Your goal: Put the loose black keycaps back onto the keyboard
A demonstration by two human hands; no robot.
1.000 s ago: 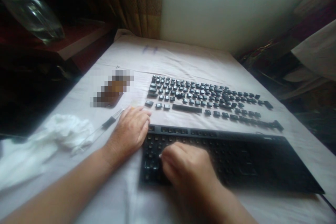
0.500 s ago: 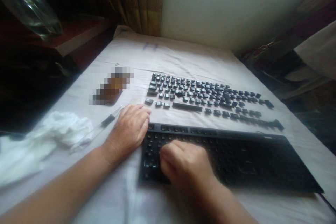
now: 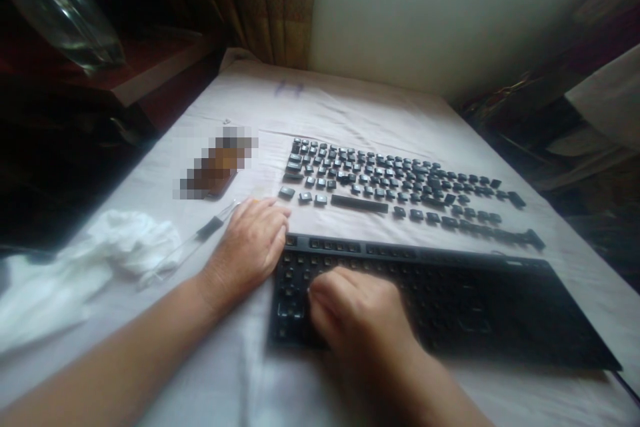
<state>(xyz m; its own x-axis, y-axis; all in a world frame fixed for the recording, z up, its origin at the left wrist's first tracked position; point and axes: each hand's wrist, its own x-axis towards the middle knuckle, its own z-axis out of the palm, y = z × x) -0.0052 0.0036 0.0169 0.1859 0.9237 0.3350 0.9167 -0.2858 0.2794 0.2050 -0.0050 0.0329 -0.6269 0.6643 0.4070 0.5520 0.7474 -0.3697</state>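
Observation:
A black keyboard (image 3: 505, 300) with its keycaps off lies on the pale cloth, its bare switches showing. My right hand (image 3: 360, 307) is closed in a fist over the left part of this keyboard. Whatever its curled fingers hold, if anything, is hidden. At the keyboard's top left corner, my left hand (image 3: 255, 240) lies palm down with its fingers stretched forward. A small orange bit (image 3: 256, 200) shows at those fingertips, too little to name. Behind the keyboard, loose black keycaps (image 3: 375, 173) are laid out in rows, with the long space bar (image 3: 360, 204) in front.
Left of my left hand are a thin wire tool with a dark grip (image 3: 210, 227) and a crumpled white cloth (image 3: 135, 240). Farther back lies a pixelated brown object (image 3: 217, 170). A glass bottle (image 3: 65, 13) stands on a reddish shelf (image 3: 160, 67) at the left.
The whole view has shifted slightly. Both hands keep nearly the same places and poses on and beside the keyboard, and the keycap rows look the same.

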